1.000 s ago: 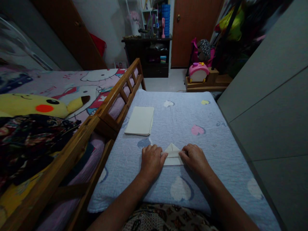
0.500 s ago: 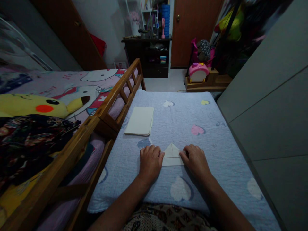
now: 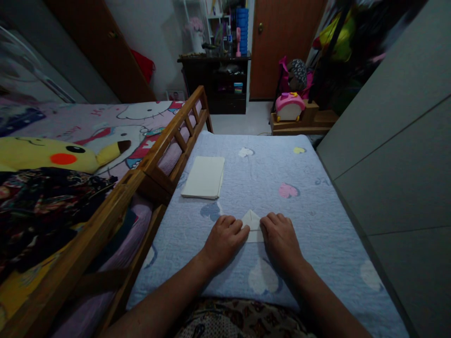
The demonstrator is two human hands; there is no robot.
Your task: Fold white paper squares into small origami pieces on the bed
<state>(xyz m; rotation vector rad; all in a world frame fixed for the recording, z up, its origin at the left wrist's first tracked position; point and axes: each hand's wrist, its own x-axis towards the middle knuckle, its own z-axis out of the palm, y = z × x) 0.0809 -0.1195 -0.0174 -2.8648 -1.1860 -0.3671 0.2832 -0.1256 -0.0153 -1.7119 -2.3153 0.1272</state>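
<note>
A folded sheet of white paper (image 3: 252,222) lies flat on the blue cloth, its pointed top facing away from me and a straight band along the near side. My left hand (image 3: 228,236) is closed at its left side, thumb on the paper. On the opposite side, my right hand (image 3: 281,233) has its fingers curled and pressed against the right edge. Both side edges of the paper are hidden under my fingers. Farther off to the left sits a stack of white paper (image 3: 204,177).
The blue cloth (image 3: 260,171) with heart prints covers the surface before me. A wooden bed rail (image 3: 176,134) borders it on the left, with a yellow plush toy (image 3: 49,152) beyond. A pale cabinet (image 3: 394,173) stands along the right. A dark shelf unit (image 3: 214,87) is at the back.
My left hand has slid right, farther over the paper. My right hand has shifted slightly left, so less of the paper shows between them. The stack has stayed in place.
</note>
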